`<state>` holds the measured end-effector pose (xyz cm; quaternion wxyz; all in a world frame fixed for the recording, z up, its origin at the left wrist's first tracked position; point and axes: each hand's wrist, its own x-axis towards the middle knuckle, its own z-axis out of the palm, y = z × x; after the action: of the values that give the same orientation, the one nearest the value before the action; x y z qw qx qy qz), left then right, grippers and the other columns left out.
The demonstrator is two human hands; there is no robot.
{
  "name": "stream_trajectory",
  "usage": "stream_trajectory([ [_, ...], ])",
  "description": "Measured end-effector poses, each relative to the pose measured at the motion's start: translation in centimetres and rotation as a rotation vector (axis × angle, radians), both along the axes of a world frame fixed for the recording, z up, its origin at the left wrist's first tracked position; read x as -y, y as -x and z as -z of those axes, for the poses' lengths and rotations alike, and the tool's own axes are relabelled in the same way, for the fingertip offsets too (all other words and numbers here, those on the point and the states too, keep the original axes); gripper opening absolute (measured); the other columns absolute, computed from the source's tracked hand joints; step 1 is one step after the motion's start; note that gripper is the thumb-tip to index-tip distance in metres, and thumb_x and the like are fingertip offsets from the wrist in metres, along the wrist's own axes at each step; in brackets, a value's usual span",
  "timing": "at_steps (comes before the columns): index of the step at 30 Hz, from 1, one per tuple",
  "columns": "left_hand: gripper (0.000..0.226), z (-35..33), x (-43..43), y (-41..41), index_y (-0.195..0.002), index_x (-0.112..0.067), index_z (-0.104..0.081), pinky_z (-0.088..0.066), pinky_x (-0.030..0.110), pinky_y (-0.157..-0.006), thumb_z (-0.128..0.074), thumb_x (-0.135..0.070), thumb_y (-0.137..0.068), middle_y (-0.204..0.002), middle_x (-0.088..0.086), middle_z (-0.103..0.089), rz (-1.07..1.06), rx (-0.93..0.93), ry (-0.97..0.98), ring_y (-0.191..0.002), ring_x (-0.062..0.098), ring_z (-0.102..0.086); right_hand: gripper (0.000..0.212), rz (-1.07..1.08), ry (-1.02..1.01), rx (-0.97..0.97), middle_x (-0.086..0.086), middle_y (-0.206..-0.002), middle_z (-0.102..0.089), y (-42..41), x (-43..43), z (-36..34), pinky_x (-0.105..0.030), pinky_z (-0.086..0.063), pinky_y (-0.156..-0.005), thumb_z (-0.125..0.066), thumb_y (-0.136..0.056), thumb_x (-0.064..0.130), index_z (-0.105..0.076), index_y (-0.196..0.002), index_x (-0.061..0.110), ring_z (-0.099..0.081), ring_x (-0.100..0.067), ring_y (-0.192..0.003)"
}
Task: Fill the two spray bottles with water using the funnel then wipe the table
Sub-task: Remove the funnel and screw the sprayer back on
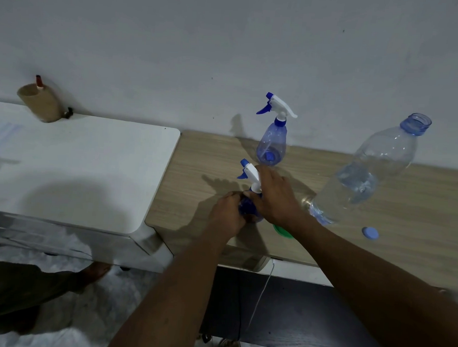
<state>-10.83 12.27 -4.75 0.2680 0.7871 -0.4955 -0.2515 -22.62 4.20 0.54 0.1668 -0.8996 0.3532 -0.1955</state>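
A blue spray bottle (pixel 248 207) stands near the front edge of the wooden table (pixel 406 209). My left hand (pixel 227 213) grips its body. My right hand (pixel 273 195) grips its white-and-blue spray head (pixel 249 171) at the neck. A second blue spray bottle (pixel 271 138) with its spray head on stands behind, near the wall. A large clear water bottle (pixel 365 175), uncapped and partly filled, stands to the right. A green funnel (pixel 283 231) shows partly under my right wrist.
A blue bottle cap (pixel 370 232) lies on the table to the right. A white cabinet top (pixel 77 165) adjoins the table on the left, with a brown cup (pixel 39 102) at its back. A white cable (pixel 259 299) hangs below the table edge.
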Motion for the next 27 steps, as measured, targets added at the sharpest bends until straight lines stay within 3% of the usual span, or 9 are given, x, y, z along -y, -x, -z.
stream_trajectory([
  [4,0.044,0.2,-0.2,0.3,-0.116,-0.019,-0.062,-0.052,0.037,-0.089,-0.081,-0.026,-0.077,-0.113,0.001,-0.065,-0.034,-0.017,-0.005,-0.101,0.022,-0.064,0.053,0.013,0.06,-0.004,-0.001,-0.108,-0.058,0.1,-0.1,0.3,-0.037,-0.043,-0.082,-0.073,-0.08,0.042,-0.051,-0.119,0.015,-0.055,-0.02,-0.093],
  [9,0.05,0.3,0.0,0.3,-0.119,-0.022,-0.061,-0.053,0.04,-0.091,-0.083,-0.026,-0.074,-0.115,0.001,-0.065,-0.009,-0.023,-0.01,-0.102,0.022,-0.064,0.041,0.028,-0.101,0.034,-0.004,-0.107,-0.06,0.1,-0.3,0.3,-0.041,-0.048,-0.086,-0.07,-0.086,0.027,-0.049,-0.119,0.014,-0.057,-0.021,-0.091],
  [14,0.051,-0.9,-0.2,-0.6,-0.117,-0.018,-0.065,-0.051,0.033,-0.089,-0.087,-0.017,-0.071,-0.109,0.002,-0.07,0.034,-0.192,-0.029,-0.102,0.022,-0.065,0.047,0.152,-0.225,0.156,-0.003,-0.107,-0.064,-0.1,-1.0,0.1,-0.038,-0.055,-0.078,-0.077,-0.082,0.026,-0.054,-0.122,0.016,-0.061,-0.02,-0.092],
  [17,0.064,-2.0,-0.9,-1.7,-0.121,-0.018,-0.068,-0.053,0.03,-0.09,-0.094,-0.019,-0.062,-0.109,-0.003,-0.071,0.088,-0.364,-0.05,-0.103,0.017,-0.067,0.043,0.265,-0.396,0.381,0.0,-0.092,-0.068,0.6,-1.3,0.4,-0.035,-0.055,-0.07,-0.083,-0.076,0.032,-0.064,-0.112,0.016,-0.063,-0.018,-0.08],
  [21,0.058,-3.3,-2.1,-2.2,-0.111,-0.027,-0.073,-0.052,0.033,-0.093,-0.094,-0.037,-0.058,-0.11,-0.008,-0.071,0.138,-0.472,-0.153,-0.105,0.011,-0.065,0.04,0.431,-0.659,0.623,-0.008,-0.077,-0.07,1.2,-1.7,1.0,-0.05,-0.058,-0.07,-0.084,-0.066,0.046,-0.069,-0.087,0.016,-0.067,-0.033,-0.075],
  [25,0.049,-4.5,-3.2,-1.1,-0.118,-0.014,-0.07,-0.059,0.026,-0.076,-0.088,-0.02,-0.073,-0.101,-0.002,-0.073,0.177,-0.644,-0.295,-0.088,0.009,-0.069,0.028,0.5,-1.03,0.772,-0.006,-0.085,-0.07,0.4,-2.5,0.8,-0.033,-0.055,-0.071,-0.073,-0.086,0.023,-0.067,-0.113,0.022,-0.064,-0.019,-0.077],
  [27,0.051,-4.6,-3.8,-0.4,-0.121,-0.011,-0.068,-0.059,0.024,-0.073,-0.087,-0.019,-0.075,-0.098,-0.004,-0.071,0.162,-0.674,-0.346,-0.084,0.007,-0.068,0.03,0.53,-1.195,0.772,-0.009,-0.085,-0.067,0.1,-2.9,0.6,-0.034,-0.051,-0.069,-0.066,-0.09,0.022,-0.066,-0.118,0.014,-0.062,-0.021,-0.077],
])
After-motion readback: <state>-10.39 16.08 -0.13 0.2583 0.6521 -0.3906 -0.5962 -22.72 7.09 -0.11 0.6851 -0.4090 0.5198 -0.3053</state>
